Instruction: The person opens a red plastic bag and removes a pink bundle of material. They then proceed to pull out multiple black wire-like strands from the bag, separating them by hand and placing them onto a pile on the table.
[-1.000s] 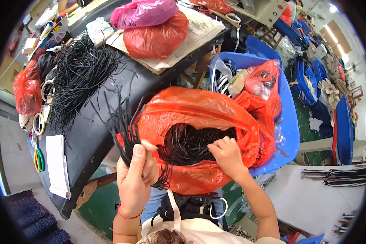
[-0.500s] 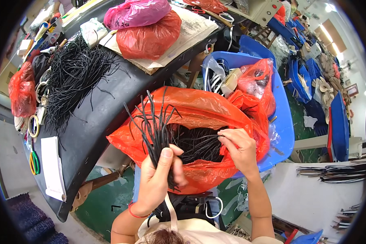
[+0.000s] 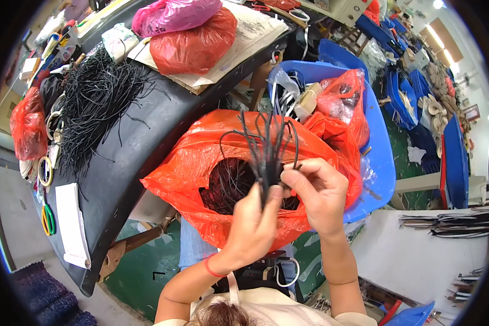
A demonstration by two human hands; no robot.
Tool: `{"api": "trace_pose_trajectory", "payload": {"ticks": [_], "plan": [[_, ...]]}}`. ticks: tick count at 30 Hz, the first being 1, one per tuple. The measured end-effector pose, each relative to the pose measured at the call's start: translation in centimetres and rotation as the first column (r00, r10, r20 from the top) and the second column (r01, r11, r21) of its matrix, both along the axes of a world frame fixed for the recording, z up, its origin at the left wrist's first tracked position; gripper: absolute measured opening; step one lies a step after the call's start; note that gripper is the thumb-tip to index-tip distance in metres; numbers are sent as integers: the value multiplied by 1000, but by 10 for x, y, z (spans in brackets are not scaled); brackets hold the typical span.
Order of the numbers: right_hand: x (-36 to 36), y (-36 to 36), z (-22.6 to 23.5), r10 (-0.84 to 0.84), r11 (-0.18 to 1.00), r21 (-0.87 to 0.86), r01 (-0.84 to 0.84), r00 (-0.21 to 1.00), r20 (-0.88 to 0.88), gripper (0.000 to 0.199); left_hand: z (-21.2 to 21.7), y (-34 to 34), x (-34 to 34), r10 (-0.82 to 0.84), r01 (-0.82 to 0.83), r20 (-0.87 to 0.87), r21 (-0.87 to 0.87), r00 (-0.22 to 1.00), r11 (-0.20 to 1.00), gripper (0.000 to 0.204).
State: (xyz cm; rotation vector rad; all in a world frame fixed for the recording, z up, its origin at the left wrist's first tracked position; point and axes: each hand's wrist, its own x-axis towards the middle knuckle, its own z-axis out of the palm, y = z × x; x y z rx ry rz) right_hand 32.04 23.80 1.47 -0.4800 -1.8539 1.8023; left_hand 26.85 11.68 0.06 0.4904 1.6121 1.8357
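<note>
My left hand is wrapped round a bundle of thin black cords, whose loose ends fan upward and are blurred at the top. Close beside the bundle, my right hand pinches a single black cord between thumb and fingers. Both hands are over the mouth of a large orange-red plastic bag. Inside it lie many more black cords, partly covered by my hands and the bundle.
A black curved table on the left bears a heap of black cords, tied red bag, scissors and white pad. Behind the open bag stands a blue bin. Dark strips lie on a white surface at right.
My left hand has carried the bundle to the right, beside my right hand. The right hand has stayed about in place. More cords in the bag's left side now show.
</note>
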Motion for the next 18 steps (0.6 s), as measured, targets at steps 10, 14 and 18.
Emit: {"api": "trace_pose_trajectory", "payload": {"ticks": [10,14,18], "plan": [[20,25,-129,-10,290,762,-579,794,608,14,41,-90,-66,414,-481,285,233,865,845,25],[18,32,-89,-95,357,905,-232,955,282,12,37,-79,-59,392,-458,325,157,861,875,26],[18,42,-48,-187,329,931,-160,955,230,12,27,-69,-46,243,-331,350,218,905,918,28]]}}
